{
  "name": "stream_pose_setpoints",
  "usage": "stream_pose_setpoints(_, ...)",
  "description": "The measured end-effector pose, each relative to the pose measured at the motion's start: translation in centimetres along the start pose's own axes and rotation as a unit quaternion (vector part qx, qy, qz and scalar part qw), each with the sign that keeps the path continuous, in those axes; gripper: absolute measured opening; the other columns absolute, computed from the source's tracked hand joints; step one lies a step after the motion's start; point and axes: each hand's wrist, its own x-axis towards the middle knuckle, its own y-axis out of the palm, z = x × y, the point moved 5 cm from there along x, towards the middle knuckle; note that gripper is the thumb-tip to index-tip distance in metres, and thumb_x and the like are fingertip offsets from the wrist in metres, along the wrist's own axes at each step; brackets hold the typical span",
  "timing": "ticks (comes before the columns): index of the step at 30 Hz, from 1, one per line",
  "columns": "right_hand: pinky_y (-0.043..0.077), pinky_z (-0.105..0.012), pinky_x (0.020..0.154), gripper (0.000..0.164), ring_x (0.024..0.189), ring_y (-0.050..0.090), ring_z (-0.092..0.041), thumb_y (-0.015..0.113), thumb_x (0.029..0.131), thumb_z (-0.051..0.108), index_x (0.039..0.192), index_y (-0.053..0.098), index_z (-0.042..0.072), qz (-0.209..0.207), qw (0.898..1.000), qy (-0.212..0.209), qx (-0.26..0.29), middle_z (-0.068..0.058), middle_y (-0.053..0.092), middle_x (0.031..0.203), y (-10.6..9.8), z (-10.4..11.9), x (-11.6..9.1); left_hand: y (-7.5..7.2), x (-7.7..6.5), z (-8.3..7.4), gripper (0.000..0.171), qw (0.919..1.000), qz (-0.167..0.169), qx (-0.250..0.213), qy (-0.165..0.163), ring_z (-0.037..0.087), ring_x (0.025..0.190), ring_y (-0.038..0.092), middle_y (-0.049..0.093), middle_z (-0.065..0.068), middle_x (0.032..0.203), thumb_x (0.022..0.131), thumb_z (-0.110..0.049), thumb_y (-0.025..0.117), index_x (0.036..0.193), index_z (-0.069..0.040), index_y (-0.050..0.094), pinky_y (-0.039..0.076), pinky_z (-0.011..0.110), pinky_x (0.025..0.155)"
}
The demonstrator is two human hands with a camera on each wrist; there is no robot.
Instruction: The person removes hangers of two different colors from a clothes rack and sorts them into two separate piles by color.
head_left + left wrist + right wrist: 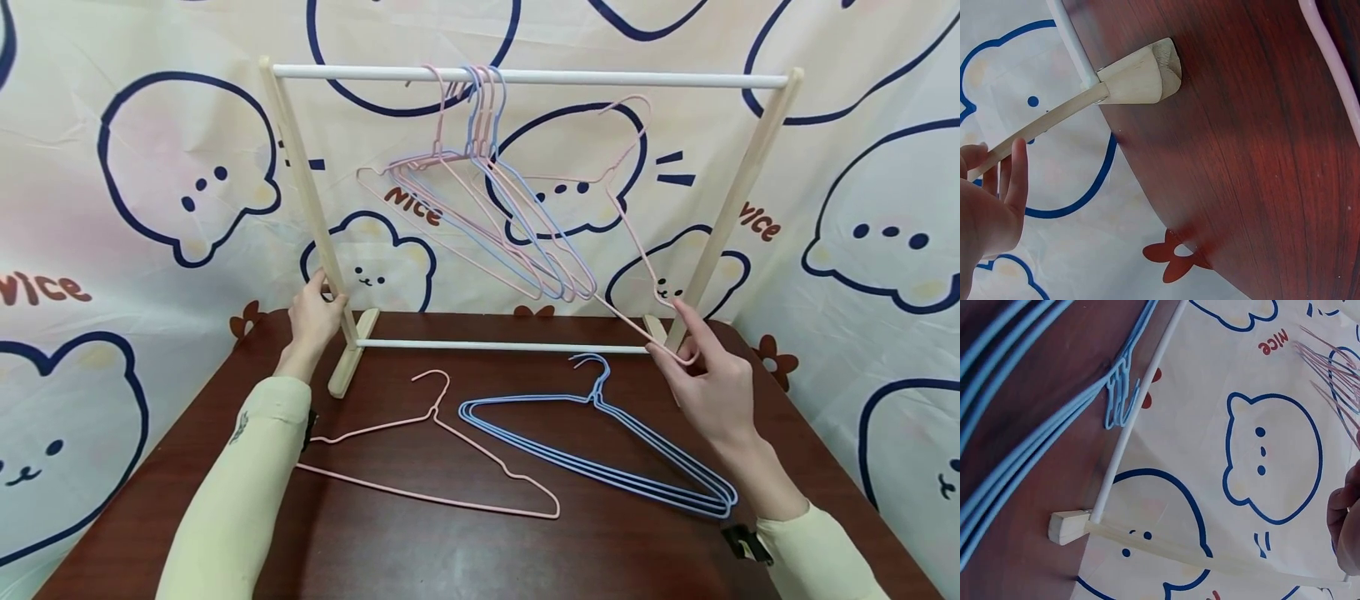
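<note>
At the left side of a clothes rack (302, 179), my left hand (312, 315) holds the wooden post low down; the left wrist view shows thumb and fingers (1017, 181) on either side of it. Thumb and fingertips of my right hand (716, 392) pinch one lower corner of a pink hanger (619, 161) in front of the right post. This hanger is tilted, its hook below the top bar and apart from it. Several pink and blue hangers (480, 154) hang bunched near the bar's middle. In the right wrist view the right hand (1345, 519) shows only partly.
One pink hanger (435, 497) lies on the brown table (420, 558) at front left, partly behind the left sleeve. Several blue hangers (637, 482) lie stacked to its right. A white lower bar (495, 345) joins the rack's feet. Patterned cloth (187, 333) surrounds the table.
</note>
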Motion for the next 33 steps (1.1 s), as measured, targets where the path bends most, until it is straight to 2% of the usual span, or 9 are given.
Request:
stream_pose_setpoints(10, 0.027, -0.021, 0.046, 0.070, 0.053, 0.031, 0.001, 0.083, 0.077, 0.003, 0.141, 0.058, 0.018, 0.040, 0.996, 0.077, 0.016, 0.006, 0.041, 0.066, -0.7, -0.8, -2.7, 0.1, 0.0, 0.0, 0.050, 1.0000, 0.000, 0.001, -0.004, 0.046, 0.107, 0.063, 0.062, 0.023, 0.130, 0.099, -0.014, 0.059, 0.147, -0.016, 0.046, 0.036, 0.061, 0.106)
stream_pose_setpoints(16, 0.025, -0.021, 0.043, 0.069, 0.051, 0.030, 0.000, 0.083, 0.076, 0.003, 0.140, 0.059, 0.016, 0.060, 0.994, 0.092, 0.024, 0.006, 0.042, 0.065, -0.9, -0.6, -4.0, 0.0, -0.2, -0.1, 0.052, 1.0000, 0.005, 0.001, -0.005, 0.046, 0.110, 0.062, 0.060, 0.024, 0.132, 0.099, -0.015, 0.057, 0.150, -0.017, 0.043, 0.031, 0.062, 0.110)
stream_pose_setpoints(21, 0.026, -0.022, 0.042, 0.067, 0.051, 0.031, -0.002, 0.083, 0.077, 0.004, 0.139, 0.059, 0.015, 0.096, 0.988, 0.112, 0.035, 0.006, 0.042, 0.065, -0.7, -0.2, -5.1, 0.0, -0.2, -0.1, 0.053, 0.9999, 0.009, 0.001, -0.006, 0.046, 0.111, 0.061, 0.060, 0.023, 0.132, 0.100, -0.015, 0.057, 0.151, -0.018, 0.042, 0.030, 0.062, 0.110)
stream_pose_setpoints(29, 0.030, -0.023, 0.047, 0.063, 0.056, 0.037, -0.002, 0.082, 0.080, 0.009, 0.137, 0.060, 0.028, 0.158, 0.977, 0.131, 0.056, 0.006, 0.044, 0.066, 0.2, 0.7, -6.9, -0.1, -0.2, -0.1, 0.051, 1.0000, 0.005, -0.001, -0.005, 0.046, 0.109, 0.062, 0.061, 0.023, 0.130, 0.099, -0.015, 0.058, 0.148, -0.017, 0.045, 0.031, 0.062, 0.110)
stream_pose_setpoints(33, 0.033, -0.022, 0.049, 0.061, 0.056, 0.039, -0.002, 0.083, 0.080, 0.012, 0.135, 0.061, 0.028, 0.185, 0.970, 0.135, 0.077, 0.008, 0.046, 0.067, 0.7, 1.4, -7.7, -0.1, -0.2, -0.1, 0.051, 1.0000, 0.002, -0.003, -0.003, 0.046, 0.108, 0.063, 0.061, 0.023, 0.130, 0.098, -0.014, 0.059, 0.147, -0.016, 0.045, 0.031, 0.062, 0.109)
